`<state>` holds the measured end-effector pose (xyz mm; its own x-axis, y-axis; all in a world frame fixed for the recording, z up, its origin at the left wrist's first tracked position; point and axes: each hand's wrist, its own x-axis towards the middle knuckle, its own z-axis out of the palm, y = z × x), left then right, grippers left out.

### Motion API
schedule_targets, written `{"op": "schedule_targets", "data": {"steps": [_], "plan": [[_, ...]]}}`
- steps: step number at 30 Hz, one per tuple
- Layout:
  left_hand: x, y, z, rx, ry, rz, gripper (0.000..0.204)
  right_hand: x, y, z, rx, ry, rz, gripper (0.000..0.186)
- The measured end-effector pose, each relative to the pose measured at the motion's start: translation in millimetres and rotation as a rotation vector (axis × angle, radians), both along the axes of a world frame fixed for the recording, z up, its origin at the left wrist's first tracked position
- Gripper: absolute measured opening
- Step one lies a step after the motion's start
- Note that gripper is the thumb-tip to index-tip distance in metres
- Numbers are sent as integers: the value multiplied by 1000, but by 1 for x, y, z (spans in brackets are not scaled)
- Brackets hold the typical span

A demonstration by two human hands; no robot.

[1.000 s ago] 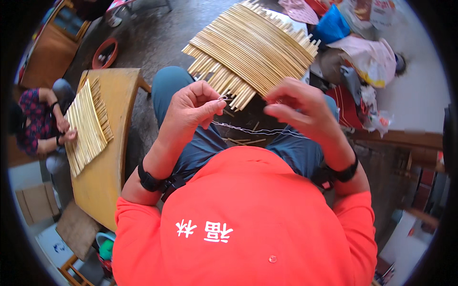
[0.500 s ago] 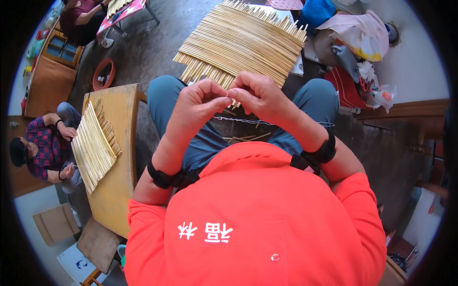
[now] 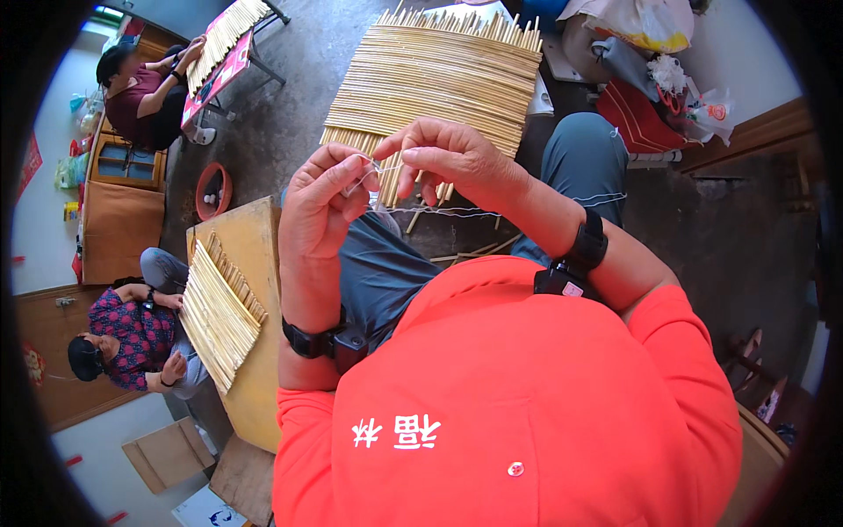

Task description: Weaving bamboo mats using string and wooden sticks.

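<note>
A thin white string (image 3: 448, 211) runs across my thighs, and part of it forms a small loop between my two hands. My left hand (image 3: 320, 193) is closed, its thumb and fingertips pinching the string. Close beside it, my right hand (image 3: 465, 162) has curled fingers, with its index finger reaching to the loop and a strand leading into its grip. Just past my hands lies a mat of thin straw-coloured sticks (image 3: 430, 79), laid side by side. The near stick ends stick out unevenly below my hands.
On the left, a person (image 3: 132, 329) sits at a yellow wooden table (image 3: 255, 378) with a similar stick mat (image 3: 219, 312). Another person (image 3: 136, 101) works farther back. An orange basin (image 3: 226, 193) stands on the floor. Bags (image 3: 628, 114) are piled at right; loose sticks lie between my legs.
My hands have drawn slightly apart from fingertip contact, and a loop of white string now shows between them. The left hand has turned more upright. The whole view has shifted.
</note>
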<state>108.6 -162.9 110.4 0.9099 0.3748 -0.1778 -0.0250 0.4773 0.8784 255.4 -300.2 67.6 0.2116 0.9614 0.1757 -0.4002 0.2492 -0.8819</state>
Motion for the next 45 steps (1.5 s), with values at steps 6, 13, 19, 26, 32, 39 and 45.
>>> {"op": "schedule_targets", "data": {"steps": [6, 13, 19, 26, 32, 39, 45], "plan": [[11, -3, -9, -14, 15, 44, 9, 2, 0, -3, -7, 4, -44, 16], [22, -12, -15, 20, 16, 49, 6, 3, -7, -11, -7, -31, -166, 11], [28, -22, -19, 7, 11, -27, 7, 2, -10, -13, 8, -199, -286, 7], [29, -23, -23, -34, -27, -7, 6, 19, -15, 3, -42, -210, -270, 10], [27, -24, -17, 12, 40, -68, 7, 32, -16, 18, -38, -581, -304, 10], [30, -32, -13, 112, 42, -28, 6, 36, -8, 24, 129, -885, -388, 7], [23, -26, -5, 130, -44, 40, 8, 34, -14, 32, -55, -355, -314, 5]]}}
